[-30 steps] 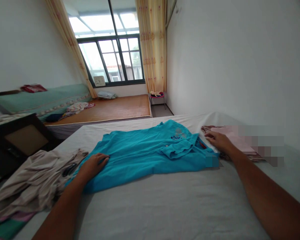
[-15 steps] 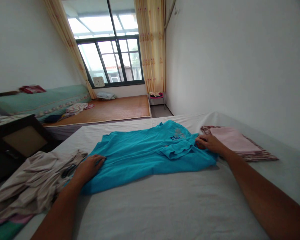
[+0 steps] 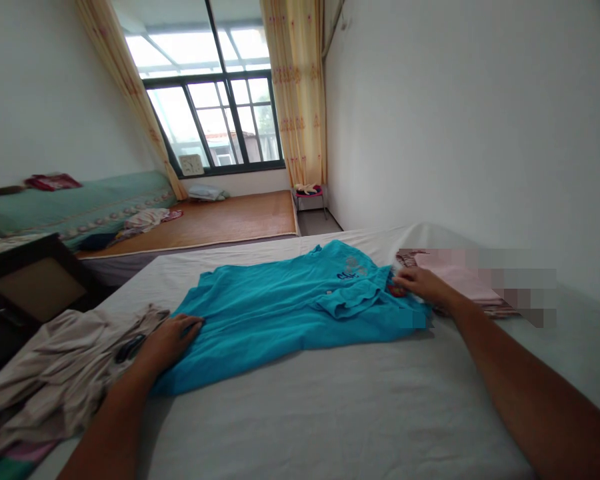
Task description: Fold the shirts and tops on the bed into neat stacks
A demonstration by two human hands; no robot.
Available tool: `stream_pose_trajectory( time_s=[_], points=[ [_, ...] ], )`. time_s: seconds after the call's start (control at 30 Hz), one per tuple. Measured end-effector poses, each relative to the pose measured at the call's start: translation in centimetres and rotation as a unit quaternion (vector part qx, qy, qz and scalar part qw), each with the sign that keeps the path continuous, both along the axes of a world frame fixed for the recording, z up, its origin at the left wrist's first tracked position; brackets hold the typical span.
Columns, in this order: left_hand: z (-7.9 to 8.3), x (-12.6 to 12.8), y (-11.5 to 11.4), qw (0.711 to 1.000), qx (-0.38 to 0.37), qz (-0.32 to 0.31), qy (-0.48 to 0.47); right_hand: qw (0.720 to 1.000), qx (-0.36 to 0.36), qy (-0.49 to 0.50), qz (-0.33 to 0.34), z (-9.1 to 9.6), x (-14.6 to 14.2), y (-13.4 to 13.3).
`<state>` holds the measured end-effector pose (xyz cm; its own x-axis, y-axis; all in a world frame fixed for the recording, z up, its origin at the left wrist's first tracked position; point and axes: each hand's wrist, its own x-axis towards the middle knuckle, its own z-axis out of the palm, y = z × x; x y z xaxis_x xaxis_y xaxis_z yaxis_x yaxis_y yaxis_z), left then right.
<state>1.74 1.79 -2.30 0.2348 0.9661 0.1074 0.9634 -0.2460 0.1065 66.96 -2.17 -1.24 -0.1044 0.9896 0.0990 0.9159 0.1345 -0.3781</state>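
A bright blue polo shirt (image 3: 285,307) lies spread flat on the white bed sheet (image 3: 330,413). My left hand (image 3: 167,340) rests palm down on the shirt's hem end, fingers laid flat and slightly apart. My right hand (image 3: 420,283) lies at the collar end, fingers together and touching the fabric by a small red tag. Whether those fingers pinch the cloth is hard to tell.
Folded pink and striped clothes (image 3: 460,277) lie right of the shirt by the wall. A crumpled beige pile (image 3: 55,373) sits at the left edge. Beyond are a dark cabinet (image 3: 25,287), a second bed with a bamboo mat (image 3: 205,220), and a window (image 3: 215,120).
My right hand slid a little left onto the shirt's collar end. My left hand shifted slightly left and toward me along the hem. The shirt lies much as before.
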Motion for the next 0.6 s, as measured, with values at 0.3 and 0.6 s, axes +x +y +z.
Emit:
stream_pose_trajectory(
  time_s=[0.3, 0.6],
  points=[
    [-0.1, -0.1, 0.1, 1.0, 0.013, -0.015, 0.003, 0.944, 0.019, -0.18, -0.274, -3.8, 3.6, 0.0],
    [-0.7, -0.7, 0.6, 0.999, 0.025, -0.032, 0.0, 0.929, 0.03, -0.26, -0.261, -4.0, 5.6, 1.2]
  ],
)
